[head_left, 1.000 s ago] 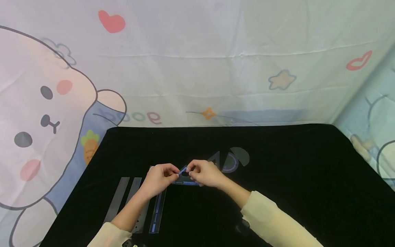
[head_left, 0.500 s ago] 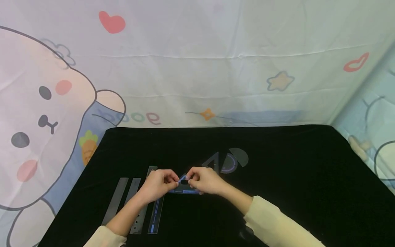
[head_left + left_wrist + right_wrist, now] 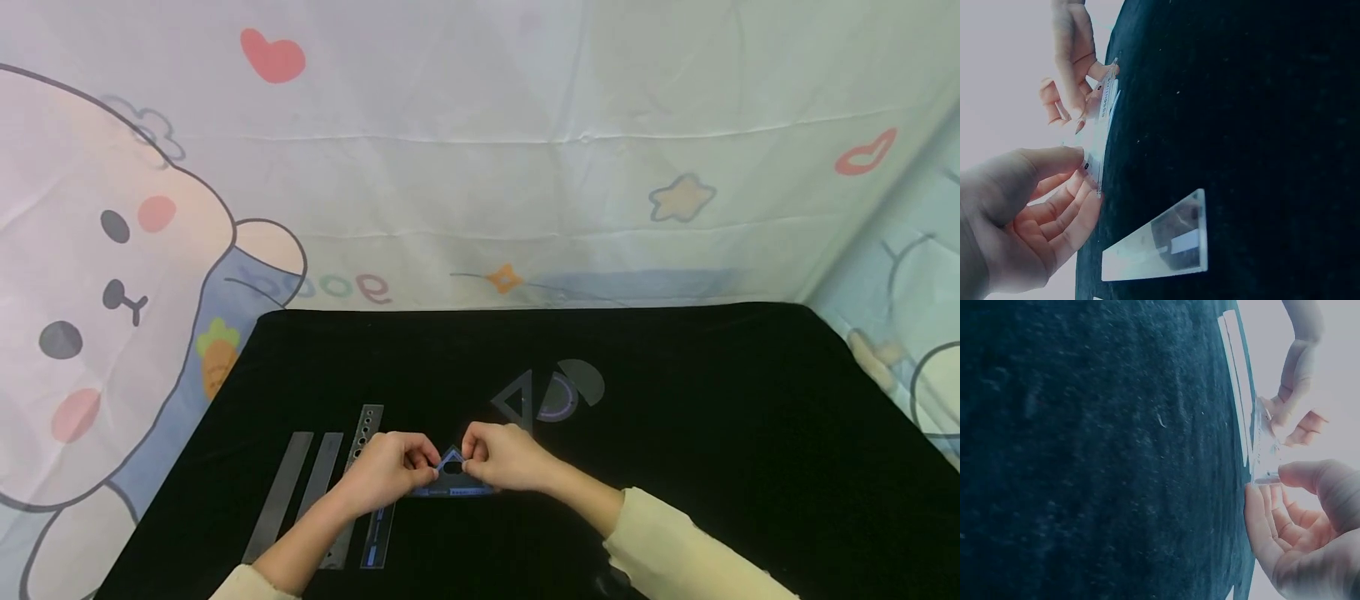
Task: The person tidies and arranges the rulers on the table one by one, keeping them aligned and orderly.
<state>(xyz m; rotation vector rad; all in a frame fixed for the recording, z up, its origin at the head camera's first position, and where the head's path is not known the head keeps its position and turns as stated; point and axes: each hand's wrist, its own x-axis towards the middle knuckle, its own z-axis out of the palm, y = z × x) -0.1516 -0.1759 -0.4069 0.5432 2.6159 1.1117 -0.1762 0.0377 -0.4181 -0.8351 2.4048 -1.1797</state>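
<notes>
A clear set square with blue edge markings [image 3: 452, 482] and a round hole is held between both hands in the head view, its point facing away from the body. My left hand [image 3: 387, 468] pinches its left slanted side with thumb and fingers, as the left wrist view shows too. On the opposite side, my right hand [image 3: 504, 457] pinches it the same way; in the right wrist view the thumb [image 3: 1310, 474] lies on the near corner. Just left of it a clear ruler with blue marks [image 3: 377, 537] lies lengthwise, partly covered by the left hand.
Several rulers lie side by side at left, among them a plain one [image 3: 277, 496] and one with holes [image 3: 370, 417]. Beyond the right hand lie another clear triangle [image 3: 527, 396], a purple-marked protractor [image 3: 553, 408] and a clear half-disc [image 3: 587, 379]. Black cloth [image 3: 712, 417] covers the table.
Both hands have moved toward the body, carrying the blue-marked set square with them. More of the holed ruler and the far triangle now shows. The other pieces lie where they were.
</notes>
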